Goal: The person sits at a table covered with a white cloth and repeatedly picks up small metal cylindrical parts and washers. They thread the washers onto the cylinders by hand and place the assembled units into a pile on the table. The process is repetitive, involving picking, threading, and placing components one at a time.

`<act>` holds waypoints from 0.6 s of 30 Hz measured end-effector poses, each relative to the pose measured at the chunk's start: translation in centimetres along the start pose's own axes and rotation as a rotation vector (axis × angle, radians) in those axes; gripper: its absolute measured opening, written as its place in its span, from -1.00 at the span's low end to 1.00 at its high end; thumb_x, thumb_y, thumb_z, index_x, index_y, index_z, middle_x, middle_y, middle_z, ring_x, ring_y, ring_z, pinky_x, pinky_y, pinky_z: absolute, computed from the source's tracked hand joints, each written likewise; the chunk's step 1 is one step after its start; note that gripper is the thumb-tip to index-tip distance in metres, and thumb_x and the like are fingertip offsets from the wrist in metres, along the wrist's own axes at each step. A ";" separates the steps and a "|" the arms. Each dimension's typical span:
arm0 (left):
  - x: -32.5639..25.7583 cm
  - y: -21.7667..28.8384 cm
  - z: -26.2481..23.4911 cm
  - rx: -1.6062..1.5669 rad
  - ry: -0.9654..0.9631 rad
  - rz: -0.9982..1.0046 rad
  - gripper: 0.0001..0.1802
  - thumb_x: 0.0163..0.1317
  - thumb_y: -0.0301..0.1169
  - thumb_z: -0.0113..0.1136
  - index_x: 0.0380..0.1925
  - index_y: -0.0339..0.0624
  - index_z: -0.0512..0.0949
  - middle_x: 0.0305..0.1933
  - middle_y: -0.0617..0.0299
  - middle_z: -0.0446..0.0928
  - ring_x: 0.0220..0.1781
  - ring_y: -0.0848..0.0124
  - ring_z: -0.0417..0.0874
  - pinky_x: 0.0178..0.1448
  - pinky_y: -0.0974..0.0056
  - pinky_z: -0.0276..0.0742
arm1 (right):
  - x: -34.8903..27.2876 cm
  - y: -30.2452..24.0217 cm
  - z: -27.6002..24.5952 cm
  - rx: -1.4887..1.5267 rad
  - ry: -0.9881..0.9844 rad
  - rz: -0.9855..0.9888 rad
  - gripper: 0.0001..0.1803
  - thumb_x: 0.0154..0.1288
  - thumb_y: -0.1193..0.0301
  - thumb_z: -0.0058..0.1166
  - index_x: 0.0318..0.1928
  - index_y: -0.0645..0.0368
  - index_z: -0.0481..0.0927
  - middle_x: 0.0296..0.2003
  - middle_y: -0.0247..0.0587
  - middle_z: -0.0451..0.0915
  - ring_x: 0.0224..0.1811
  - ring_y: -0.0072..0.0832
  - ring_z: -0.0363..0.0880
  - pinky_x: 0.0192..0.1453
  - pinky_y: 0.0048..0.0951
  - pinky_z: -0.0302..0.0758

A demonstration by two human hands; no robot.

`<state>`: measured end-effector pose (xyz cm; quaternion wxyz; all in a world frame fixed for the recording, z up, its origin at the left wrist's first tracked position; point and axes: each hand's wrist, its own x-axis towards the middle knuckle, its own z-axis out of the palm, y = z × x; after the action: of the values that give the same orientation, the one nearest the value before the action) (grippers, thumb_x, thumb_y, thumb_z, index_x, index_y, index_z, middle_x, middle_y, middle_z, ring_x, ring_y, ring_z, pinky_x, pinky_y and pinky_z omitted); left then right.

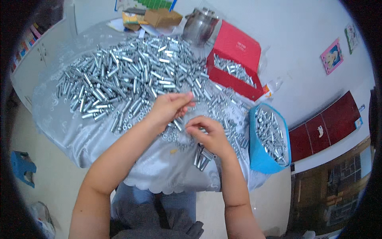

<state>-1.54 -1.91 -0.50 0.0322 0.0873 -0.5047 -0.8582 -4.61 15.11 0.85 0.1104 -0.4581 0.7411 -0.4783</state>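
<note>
A large heap of silver metal anchor bolts covers the far and left part of the table. At the heap's near right edge, my left hand is closed, thumb and fingertips pinched together. Just right of and nearer than it, my right hand also pinches with bent fingers. What either pinch holds is too small or hidden to make out. Loose nuts lie on the cloth below my left hand. Several finished-looking bolts lie together beneath my right hand, partly covered by it.
A red box with raised lid and a blue fabric bin, both with metal parts inside, stand on the right. Behind the heap are a steel pot and a cardboard box. A blue stool stands lower left.
</note>
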 end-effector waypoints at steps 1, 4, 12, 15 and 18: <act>0.1 -0.1 0.3 -0.008 0.001 0.015 -0.67 0.15 -0.17 0.17 -0.34 -0.26 0.58 -0.45 0.38 0.55 -0.57 0.74 0.37 -0.47 0.61 0.31 | 0.2 0.5 -0.3 0.152 0.113 0.024 -0.91 0.15 0.48 0.09 -0.32 0.23 0.54 -0.36 -0.30 0.54 -0.35 -0.58 0.49 -0.26 -0.58 0.42; 0.4 -0.6 -0.1 0.051 -0.057 -0.021 -0.70 0.16 -0.18 0.15 -0.33 -0.21 0.55 -0.38 0.31 0.56 -0.56 0.72 0.39 -0.45 0.60 0.35 | 0.8 1.5 -1.6 0.520 0.382 0.052 -0.87 0.18 0.46 0.09 -0.27 0.24 0.53 -0.38 -0.34 0.54 -0.37 -0.65 0.49 -0.27 -0.65 0.41; 0.5 -1.1 0.9 0.043 -0.096 -0.067 -0.75 0.19 -0.25 0.13 -0.29 -0.21 0.53 -0.35 0.27 0.56 -0.55 0.70 0.42 -0.43 0.57 0.41 | 1.3 2.5 -2.6 0.612 0.376 0.141 -0.82 0.18 0.42 0.08 -0.23 0.26 0.54 -0.42 -0.33 0.56 -0.40 -0.64 0.50 -0.30 -0.64 0.41; 0.2 -1.2 1.0 0.035 -0.076 -0.097 -0.76 0.19 -0.25 0.13 -0.30 -0.21 0.54 -0.35 0.27 0.57 -0.54 0.70 0.42 -0.42 0.58 0.40 | 1.1 2.4 -2.6 0.584 0.365 0.189 -0.81 0.19 0.42 0.08 -0.22 0.26 0.54 -0.42 -0.33 0.56 -0.39 -0.64 0.50 -0.29 -0.64 0.41; 0.7 -1.6 0.6 -0.001 -0.106 -0.090 -0.72 0.17 -0.21 0.14 -0.28 -0.21 0.54 -0.33 0.28 0.57 -0.52 0.71 0.42 -0.40 0.59 0.41 | 1.2 2.3 -2.5 0.629 0.363 0.209 -0.79 0.19 0.40 0.08 -0.21 0.26 0.54 -0.41 -0.32 0.57 -0.40 -0.65 0.51 -0.31 -0.65 0.42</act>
<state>-2.29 -0.69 -1.66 -0.0331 0.0645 -0.5009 -0.8625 -8.16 15.96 0.63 0.1607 -0.2314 0.6084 -0.7419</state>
